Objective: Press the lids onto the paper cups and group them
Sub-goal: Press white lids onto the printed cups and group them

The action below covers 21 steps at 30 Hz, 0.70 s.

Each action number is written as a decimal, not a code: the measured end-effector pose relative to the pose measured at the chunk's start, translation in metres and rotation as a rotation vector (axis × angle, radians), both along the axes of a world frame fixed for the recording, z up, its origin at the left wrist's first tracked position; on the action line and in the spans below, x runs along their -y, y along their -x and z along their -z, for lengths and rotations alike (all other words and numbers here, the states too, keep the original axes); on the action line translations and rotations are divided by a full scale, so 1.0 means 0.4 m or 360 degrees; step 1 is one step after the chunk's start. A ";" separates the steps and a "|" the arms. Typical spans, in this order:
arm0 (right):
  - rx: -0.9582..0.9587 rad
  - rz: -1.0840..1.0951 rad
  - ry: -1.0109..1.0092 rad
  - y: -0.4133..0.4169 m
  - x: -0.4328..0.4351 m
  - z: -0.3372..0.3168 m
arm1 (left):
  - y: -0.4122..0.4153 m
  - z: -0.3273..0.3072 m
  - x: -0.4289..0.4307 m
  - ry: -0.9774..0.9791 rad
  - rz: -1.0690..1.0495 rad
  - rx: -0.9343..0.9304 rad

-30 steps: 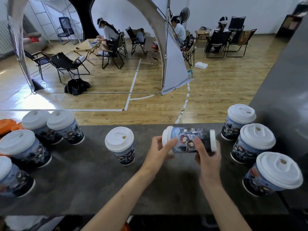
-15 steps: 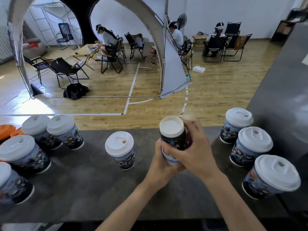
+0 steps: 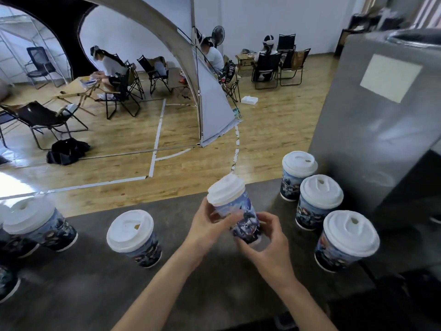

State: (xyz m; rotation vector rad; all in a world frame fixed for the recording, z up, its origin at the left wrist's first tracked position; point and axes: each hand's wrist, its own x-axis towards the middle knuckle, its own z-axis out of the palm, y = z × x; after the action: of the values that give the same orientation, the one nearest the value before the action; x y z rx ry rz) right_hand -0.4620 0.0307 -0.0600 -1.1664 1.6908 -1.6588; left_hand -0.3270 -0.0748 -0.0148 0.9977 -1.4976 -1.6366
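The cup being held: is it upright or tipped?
Tipped. The held cup leans with its white lid up and left, base lower right, between the left hand and right hand.

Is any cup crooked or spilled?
Only the held cup looks crooked. Its top leans to the left while the left hand and right hand grip it. Its lid is on. The middle cup stands upright on the counter with its lid on. No spill shows.
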 end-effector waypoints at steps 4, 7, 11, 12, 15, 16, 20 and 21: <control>-0.0047 0.0174 -0.0116 0.022 -0.008 0.059 | 0.101 0.024 0.021 0.0322 -0.0014 0.0183; -0.0037 0.0320 -0.0187 0.024 -0.026 0.088 | 0.183 0.051 0.052 0.0515 -0.0010 0.0215; 0.0081 0.0467 -0.0126 0.037 -0.028 0.097 | 0.275 0.084 0.086 0.0636 0.0102 0.0292; 0.0086 0.0469 -0.0137 0.040 -0.027 0.096 | 0.292 0.093 0.092 0.0628 0.0107 0.0277; 0.0040 0.0461 -0.0163 0.045 -0.022 0.101 | 0.325 0.106 0.105 0.0674 0.0062 0.0251; 0.0021 0.0449 -0.0170 0.045 -0.021 0.103 | 0.330 0.108 0.108 0.0711 0.0036 0.0263; -0.0019 0.0447 -0.0168 0.046 -0.014 0.109 | 0.343 0.114 0.111 0.0759 -0.0014 0.0289; -0.0022 0.0448 -0.0166 0.046 -0.014 0.111 | 0.344 0.116 0.111 0.0750 -0.0013 0.0278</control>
State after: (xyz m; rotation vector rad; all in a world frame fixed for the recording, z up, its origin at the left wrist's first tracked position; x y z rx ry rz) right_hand -0.4803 0.0361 -0.1044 -0.9266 1.9991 -1.7015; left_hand -0.4648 -0.1192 -0.0610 0.8903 -1.8772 -1.1290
